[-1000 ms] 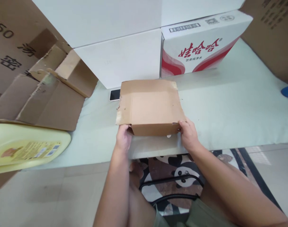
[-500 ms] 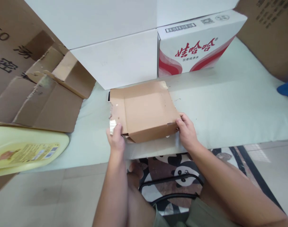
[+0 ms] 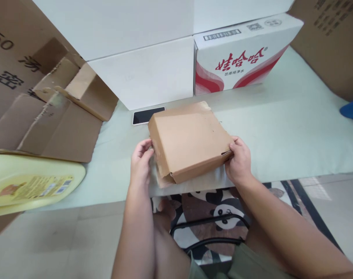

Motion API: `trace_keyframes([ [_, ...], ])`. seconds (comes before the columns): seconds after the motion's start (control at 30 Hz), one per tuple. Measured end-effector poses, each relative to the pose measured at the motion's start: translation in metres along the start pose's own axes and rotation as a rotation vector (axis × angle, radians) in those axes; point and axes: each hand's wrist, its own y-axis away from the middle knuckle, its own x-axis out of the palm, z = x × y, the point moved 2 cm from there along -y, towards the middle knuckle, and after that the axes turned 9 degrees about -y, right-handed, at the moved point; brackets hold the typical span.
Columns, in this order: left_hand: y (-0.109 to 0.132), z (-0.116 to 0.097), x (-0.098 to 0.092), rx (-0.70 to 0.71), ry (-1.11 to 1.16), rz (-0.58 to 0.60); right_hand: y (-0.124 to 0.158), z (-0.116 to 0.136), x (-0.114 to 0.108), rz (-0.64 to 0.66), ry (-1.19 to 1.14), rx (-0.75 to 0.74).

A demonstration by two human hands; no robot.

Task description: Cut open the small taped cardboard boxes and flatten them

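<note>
Box: a flat brown cardboard box is held at the near edge of the pale surface, turned askew to that edge.
Right hand: the right hand is clamped on the box's near right corner, with the thumb laid on top and the fingers tucked beneath.
Left hand: the left hand is set against the box's left side, its fingers loosely bent and apart, nothing being gripped.
Done, as judged: the top panel is seen folded down, so the box appears closed into shape.
Not done, as judged: at the near left corner a flap is seen sticking out below the wall, not tucked in; no tape is visible on the seams.
Around: a dark phone lies just behind the box, before a white carton; a red-and-white carton stands beside that; torn cardboard is spread to the left.
</note>
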Motion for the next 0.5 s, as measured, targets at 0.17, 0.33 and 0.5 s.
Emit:
trace_keyframes([
  [0.17, -0.0015, 0.0021, -0.0011, 0.036, 0.019, -0.054, -0.0009, 0.0022, 0.0, -0.024, -0.057, -0.011],
  [0.33, -0.003, 0.0057, -0.0037, 0.05, -0.216, 0.018, -0.0027, 0.0026, -0.0011, -0.043, -0.166, 0.015],
  [0.5, -0.0037, 0.0087, 0.0021, -0.091, -0.039, -0.046, -0.0027, 0.0052, -0.0009, -0.06, -0.212, 0.034],
])
